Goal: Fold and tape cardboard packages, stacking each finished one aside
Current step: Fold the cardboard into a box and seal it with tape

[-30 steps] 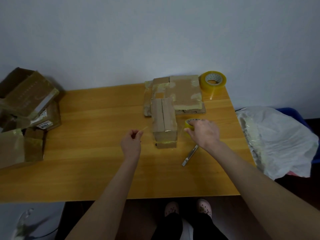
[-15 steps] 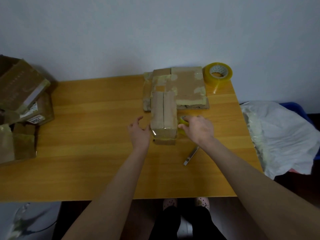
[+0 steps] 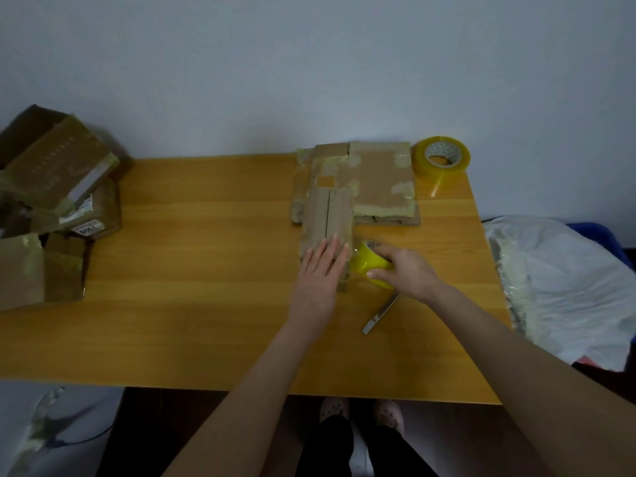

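A small folded cardboard box (image 3: 327, 215) stands on the wooden table (image 3: 206, 270), its top flaps meeting in a centre seam. My left hand (image 3: 318, 280) lies flat on the box's near end with straight fingers. My right hand (image 3: 404, 270) grips a yellow tape roll (image 3: 368, 263) held against the box's right side. Behind the box lies a stack of flattened cardboard (image 3: 378, 180) with old tape patches. Several finished taped packages (image 3: 51, 201) are piled at the table's left end.
A second, larger tape roll (image 3: 440, 160) sits at the back right corner. A metal cutter (image 3: 380, 313) lies on the table below my right hand. A white plastic bag (image 3: 564, 287) over a blue bin stands right of the table. A wall rises behind.
My left hand moved from the table left of the box onto the box top and flattened out. My right hand lifted the tape roll against the box's right side.
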`<state>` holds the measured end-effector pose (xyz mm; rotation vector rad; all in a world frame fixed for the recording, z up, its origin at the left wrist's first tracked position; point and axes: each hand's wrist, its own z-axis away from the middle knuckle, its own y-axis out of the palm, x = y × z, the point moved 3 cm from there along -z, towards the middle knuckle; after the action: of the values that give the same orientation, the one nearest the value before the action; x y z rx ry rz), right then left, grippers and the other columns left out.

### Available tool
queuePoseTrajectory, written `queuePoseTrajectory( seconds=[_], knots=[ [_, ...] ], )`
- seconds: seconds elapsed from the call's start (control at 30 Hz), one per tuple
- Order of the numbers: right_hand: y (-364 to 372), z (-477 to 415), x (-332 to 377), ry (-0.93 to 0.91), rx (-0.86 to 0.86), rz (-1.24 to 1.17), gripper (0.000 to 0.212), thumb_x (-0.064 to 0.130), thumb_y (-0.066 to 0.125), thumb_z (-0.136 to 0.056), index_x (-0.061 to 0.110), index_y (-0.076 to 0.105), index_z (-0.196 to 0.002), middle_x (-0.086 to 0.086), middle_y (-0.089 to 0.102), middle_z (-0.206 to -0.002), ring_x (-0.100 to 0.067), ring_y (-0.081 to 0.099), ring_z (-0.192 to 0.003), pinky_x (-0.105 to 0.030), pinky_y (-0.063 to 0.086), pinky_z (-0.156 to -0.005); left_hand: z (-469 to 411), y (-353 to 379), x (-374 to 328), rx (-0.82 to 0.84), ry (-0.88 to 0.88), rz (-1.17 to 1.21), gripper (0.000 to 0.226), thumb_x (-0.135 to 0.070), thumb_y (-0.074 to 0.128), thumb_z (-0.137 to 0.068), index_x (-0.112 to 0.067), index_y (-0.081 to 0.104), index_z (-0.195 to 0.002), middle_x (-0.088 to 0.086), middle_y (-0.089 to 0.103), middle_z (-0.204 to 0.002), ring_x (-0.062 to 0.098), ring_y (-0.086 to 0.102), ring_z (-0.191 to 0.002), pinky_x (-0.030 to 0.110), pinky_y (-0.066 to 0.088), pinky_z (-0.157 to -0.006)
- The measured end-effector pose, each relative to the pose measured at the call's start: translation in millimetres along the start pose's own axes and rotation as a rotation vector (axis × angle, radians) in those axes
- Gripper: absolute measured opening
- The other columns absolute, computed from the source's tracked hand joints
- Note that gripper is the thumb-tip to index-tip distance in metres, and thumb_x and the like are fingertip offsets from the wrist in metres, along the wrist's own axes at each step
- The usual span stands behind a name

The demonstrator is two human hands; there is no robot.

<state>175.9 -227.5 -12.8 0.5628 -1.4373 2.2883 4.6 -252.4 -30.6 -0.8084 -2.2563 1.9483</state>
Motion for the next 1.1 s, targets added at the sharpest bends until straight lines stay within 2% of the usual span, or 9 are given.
queuePoseTrajectory(
  seconds=[0.1, 0.23, 0.33, 0.4, 0.5, 0.6, 0.9, 1.0, 1.1],
  knots=[
    [0.0, -1.2, -14.0, -0.054, 0.055, -0.045, 0.040, 0.038, 0.065, -0.089, 0.016, 0.061, -0.123, -0.005, 0.065, -0.121, -0.027, 0.059, -0.111, -0.035, 0.048, -0.082, -4.1, 1.7, -6.2, 0.030, -0.031, -0.080, 0.070, 0.004, 0.027, -0.076, -0.012, 0.043, -0.142, 0.018, 0.040, -0.147, 0.034, 0.039, -0.135, 0.047, 0.023, -0.110],
    [-10.1, 0.7, -25.9, -0.068, 0.017, 0.261, 0.055, 0.051, 0.053, -0.093, 0.027, 0.043, -0.141, -0.003, 0.056, -0.136, -0.028, 0.052, -0.122, -0.039, 0.042, -0.097, 0.6, 9.6, -12.9, 0.062, -0.036, -0.074, 0.085, 0.019, 0.062, -0.063, -0.011, 0.045, -0.141, 0.019, 0.040, -0.146, 0.035, 0.043, -0.132, 0.049, 0.032, -0.107],
    [-11.3, 7.0, -31.1, -0.087, -0.001, 0.371, 0.052, 0.054, 0.048, -0.094, 0.031, 0.037, -0.139, 0.001, 0.060, -0.130, -0.024, 0.055, -0.118, -0.038, 0.034, -0.097, 7.4, 18.3, -21.2, 0.103, -0.046, -0.103, 0.092, 0.020, 0.069, -0.058, -0.010, 0.043, -0.141, 0.016, 0.040, -0.147, 0.034, 0.042, -0.133, 0.047, 0.035, -0.105],
    [-7.9, 10.3, -34.7, -0.085, -0.021, 0.394, 0.049, 0.053, 0.045, -0.095, 0.031, 0.035, -0.138, 0.000, 0.062, -0.127, -0.023, 0.056, -0.115, -0.038, 0.033, -0.096, 9.6, 24.9, -24.6, 0.135, -0.070, -0.101, 0.095, 0.021, 0.065, -0.064, -0.014, 0.032, -0.146, 0.013, 0.028, -0.153, 0.029, 0.028, -0.140, 0.042, 0.024, -0.110],
    [-5.8, 12.5, -33.5, -0.071, -0.054, 0.437, 0.046, 0.051, 0.044, -0.097, 0.029, 0.037, -0.136, -0.003, 0.064, -0.119, -0.023, 0.057, -0.112, -0.039, 0.033, -0.096, 11.3, 30.9, -24.6, 0.221, -0.083, -0.098, 0.090, 0.015, 0.047, -0.083, -0.027, -0.002, -0.146, -0.001, -0.009, -0.154, 0.014, -0.010, -0.141, 0.029, -0.001, -0.116],
    [-4.8, 12.2, -31.5, -0.069, -0.094, 0.485, 0.043, 0.050, 0.044, -0.096, 0.028, 0.039, -0.133, -0.005, 0.064, -0.114, -0.024, 0.056, -0.110, -0.039, 0.034, -0.095, 8.5, 30.1, -23.9, 0.246, -0.114, -0.105, 0.088, 0.012, 0.041, -0.088, -0.031, -0.012, -0.143, -0.005, -0.022, -0.151, 0.009, -0.021, -0.137, 0.025, -0.009, -0.114],
    [-10.5, 10.6, -32.3, -0.026, -0.150, 0.517, 0.039, 0.041, 0.040, -0.100, 0.020, 0.040, -0.133, -0.005, 0.065, -0.111, -0.027, 0.057, -0.106, -0.038, 0.036, -0.086, 5.3, 28.0, -24.2, 0.279, -0.142, -0.147, 0.089, 0.012, 0.042, -0.089, -0.028, -0.008, -0.151, -0.001, -0.015, -0.159, 0.018, -0.013, -0.146, 0.030, -0.001, -0.120],
    [-13.5, 10.9, -37.5, -0.065, -0.119, 0.444, 0.038, 0.039, 0.040, -0.101, 0.025, 0.037, -0.136, -0.004, 0.063, -0.118, -0.027, 0.053, -0.112, -0.039, 0.035, -0.088, 6.0, 29.4, -22.1, 0.263, -0.142, -0.123, 0.087, 0.013, 0.041, -0.089, -0.029, -0.004, -0.150, -0.001, -0.010, -0.160, 0.018, -0.011, -0.147, 0.031, 0.001, -0.120],
    [-14.9, 11.4, -39.5, -0.087, -0.104, 0.354, 0.037, 0.038, 0.040, -0.101, 0.031, 0.037, -0.138, -0.004, 0.066, -0.112, -0.026, 0.058, -0.106, -0.038, 0.036, -0.086, 5.4, 26.0, -25.1, 0.193, -0.136, -0.107, 0.081, 0.010, 0.044, -0.089, -0.026, 0.007, -0.151, 0.001, 0.000, -0.160, 0.020, -0.003, -0.148, 0.034, 0.005, -0.121]
  ],
)
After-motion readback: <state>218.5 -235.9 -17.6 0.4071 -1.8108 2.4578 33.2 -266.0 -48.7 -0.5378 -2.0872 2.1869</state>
